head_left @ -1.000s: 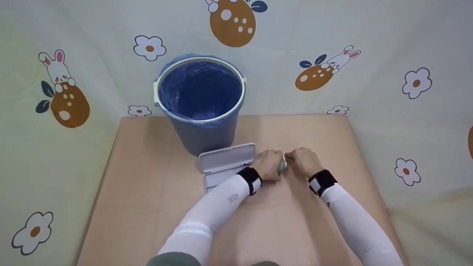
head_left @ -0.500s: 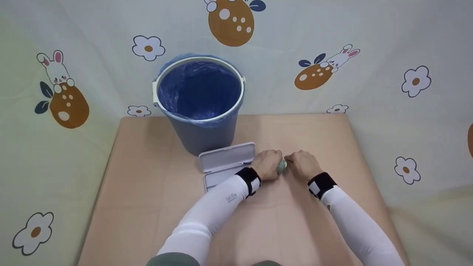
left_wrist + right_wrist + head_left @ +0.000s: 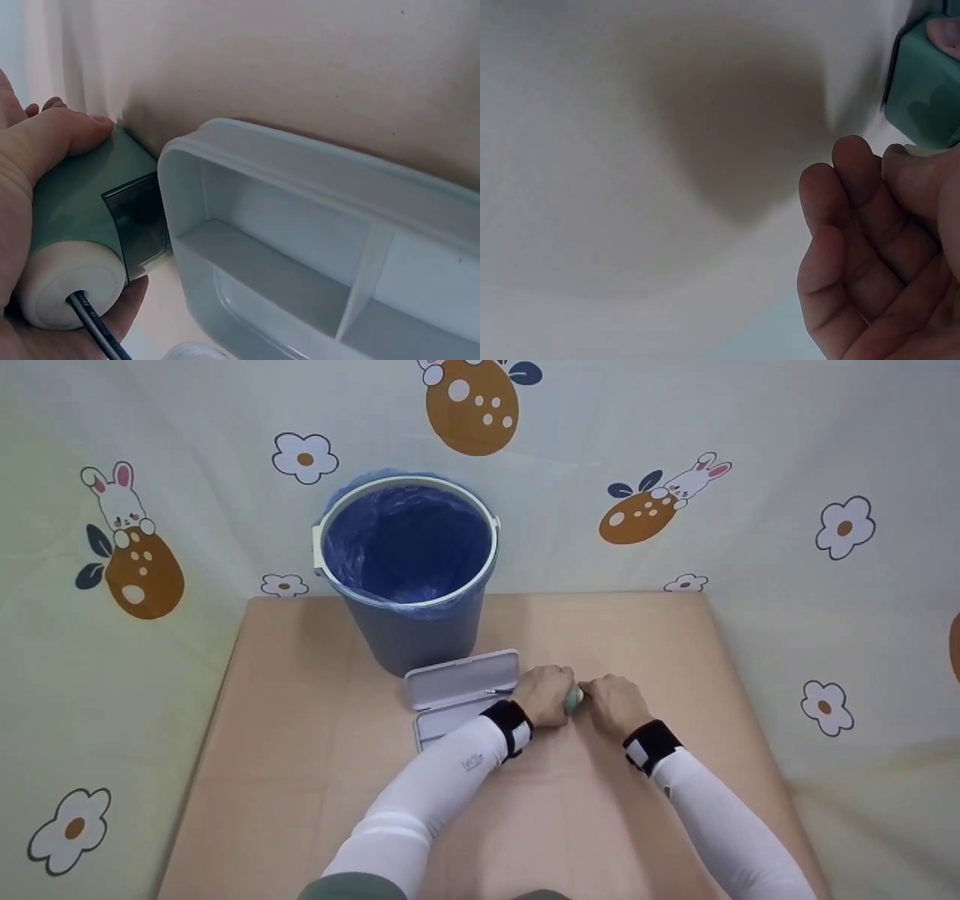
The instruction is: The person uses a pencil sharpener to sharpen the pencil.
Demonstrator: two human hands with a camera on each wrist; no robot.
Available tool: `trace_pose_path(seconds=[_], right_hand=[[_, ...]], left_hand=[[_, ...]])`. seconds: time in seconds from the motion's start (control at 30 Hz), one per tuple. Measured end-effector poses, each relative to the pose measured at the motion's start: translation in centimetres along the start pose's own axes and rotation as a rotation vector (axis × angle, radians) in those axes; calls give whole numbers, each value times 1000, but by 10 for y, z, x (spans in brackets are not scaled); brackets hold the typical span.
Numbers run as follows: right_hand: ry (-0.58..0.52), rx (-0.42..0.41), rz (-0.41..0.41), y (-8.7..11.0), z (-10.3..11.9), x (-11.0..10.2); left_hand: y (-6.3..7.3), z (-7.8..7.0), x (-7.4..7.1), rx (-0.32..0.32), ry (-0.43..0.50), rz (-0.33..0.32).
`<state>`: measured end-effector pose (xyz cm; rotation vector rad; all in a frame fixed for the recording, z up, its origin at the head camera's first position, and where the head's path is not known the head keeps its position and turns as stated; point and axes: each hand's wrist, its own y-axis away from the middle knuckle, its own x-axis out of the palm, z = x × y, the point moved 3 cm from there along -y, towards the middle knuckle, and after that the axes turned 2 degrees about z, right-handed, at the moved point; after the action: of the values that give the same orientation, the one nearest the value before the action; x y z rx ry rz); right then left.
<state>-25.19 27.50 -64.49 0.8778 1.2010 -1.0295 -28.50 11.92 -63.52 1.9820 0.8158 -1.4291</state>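
My left hand (image 3: pixel 544 695) grips a green pencil sharpener (image 3: pixel 82 199) with a cream round end and a smoky clear shavings window. A black pencil (image 3: pixel 96 327) sticks out of that cream end. On the sharpener's other side, my right hand (image 3: pixel 616 706) pinches a small cream piece (image 3: pixel 922 151) between thumb and finger, apparently the crank handle, mostly hidden. In the right wrist view its other fingers (image 3: pixel 826 196) are loosely curled. Just left of my left hand lies a light grey pencil case (image 3: pixel 461 682), its lid raised and its compartments showing in the left wrist view.
Behind the case stands a blue-grey bin (image 3: pixel 420 639) lined with a blue bag. A slim dark item (image 3: pixel 498 691) lies at the case's hinge side. The peach table (image 3: pixel 300 810) meets a printed curtain (image 3: pixel 555 510) at the back and sides.
My right hand has shifted downward beside the sharpener, toward my body. The left hand and the sharpener stay nearly in place, and the case and bin have not moved.
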Motion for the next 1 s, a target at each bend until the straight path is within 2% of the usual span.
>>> trace_pose_path(seconds=[0.23, 0.4, 0.57, 0.6, 0.67, 0.7, 0.8, 0.83, 0.9, 0.93, 1.0], right_hand=[[-10, -5, -19, 2, 1, 3], [-20, -2, -27, 6, 3, 6], [-5, -33, -21, 16, 8, 7], [-9, -39, -15, 18, 9, 7], [-14, -47, -1, 22, 11, 6], [-15, -52, 4, 24, 12, 5], [-8, -63, 16, 28, 14, 2], [-2, -69, 17, 29, 15, 1], [8, -79, 19, 30, 18, -2], [9, -83, 24, 31, 19, -4], [13, -94, 30, 32, 20, -6]], left_hand=[[-1, 0, -1, -33, 64, 34], [-1, -1, -1, -44, 60, 37], [-1, -1, -1, -41, 57, 30], [-5, 1, 5, -40, 51, 12], [-5, 1, 5, -35, 53, 8], [-10, 3, 14, -36, 43, -4], [-10, 2, 14, -37, 41, -7], [-7, 0, 8, -38, 44, 10], [-7, 0, 8, -41, 38, 10], [-2, -2, 0, -39, 46, 19], [-2, -3, -1, -36, 49, 18]])
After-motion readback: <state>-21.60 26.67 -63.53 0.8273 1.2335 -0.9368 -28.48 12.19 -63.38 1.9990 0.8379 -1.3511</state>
